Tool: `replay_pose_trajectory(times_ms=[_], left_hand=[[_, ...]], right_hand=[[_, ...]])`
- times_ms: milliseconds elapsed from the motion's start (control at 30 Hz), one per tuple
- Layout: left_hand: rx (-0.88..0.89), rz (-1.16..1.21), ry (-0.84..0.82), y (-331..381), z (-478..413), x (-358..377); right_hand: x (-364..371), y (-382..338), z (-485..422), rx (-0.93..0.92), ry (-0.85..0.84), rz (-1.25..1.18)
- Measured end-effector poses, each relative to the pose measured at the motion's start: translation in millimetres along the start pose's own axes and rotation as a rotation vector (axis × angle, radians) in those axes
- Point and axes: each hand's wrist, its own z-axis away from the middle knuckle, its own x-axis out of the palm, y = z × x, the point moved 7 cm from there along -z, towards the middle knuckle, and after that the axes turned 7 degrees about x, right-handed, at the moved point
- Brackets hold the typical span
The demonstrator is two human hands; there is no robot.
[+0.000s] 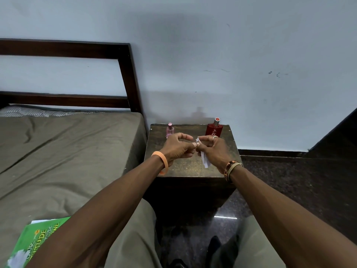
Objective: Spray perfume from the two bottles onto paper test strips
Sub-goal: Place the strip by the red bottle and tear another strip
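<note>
Two perfume bottles stand at the back of a small dark wooden side table (185, 167): a small pink bottle (170, 130) on the left and a larger red bottle (214, 129) with a red cap on the right. Both my hands hover over the middle of the table, in front of the bottles. My right hand (214, 149) pinches a white paper strip (204, 160) that hangs down below it. My left hand (178, 147) meets it, its thumb and finger pinching the strip's upper part.
A bed with an olive sheet (63, 151) and a dark wooden headboard (123, 74) lies to the left of the table. A green book (36, 242) rests on the bed by my left arm. Dark polished floor (289, 180) spreads to the right.
</note>
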Motion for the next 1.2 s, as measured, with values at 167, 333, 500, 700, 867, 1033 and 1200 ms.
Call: replay_pose_trajectory(times_ms=[167, 333, 500, 700, 867, 1033, 1200], left_hand=[[0.257, -0.411, 0.053, 15.5, -0.2, -6.2], [0.421, -0.734, -0.037, 22.8, 2.7, 2.1], [0.429, -0.802, -0.046, 17.5, 0.1, 0.0], [0.387, -0.831, -0.073, 5.4, -2.5, -0.3], [0.368, -0.852, -0.109, 2.2, -2.9, 2.7], [0.369, -0.87, -0.108, 2.3, -1.7, 1.0], [0.44, -0.875, -0.074, 7.5, 2.0, -0.6]], right_hand=[[1.4, -1.1, -1.8, -0.06, -0.012, 0.152], [4.5, -1.0, -1.8, -0.088, -0.026, 0.26], [6.0, 2.1, -1.2, -0.1, -0.028, 0.305], [14.4, 9.8, -1.7, 0.022, -0.143, 0.045], [17.1, 9.5, -4.7, -0.014, -0.131, 0.173], [18.1, 4.5, -4.3, -0.126, -0.103, 0.371], [18.0, 5.4, -2.8, -0.148, -0.059, 0.418]])
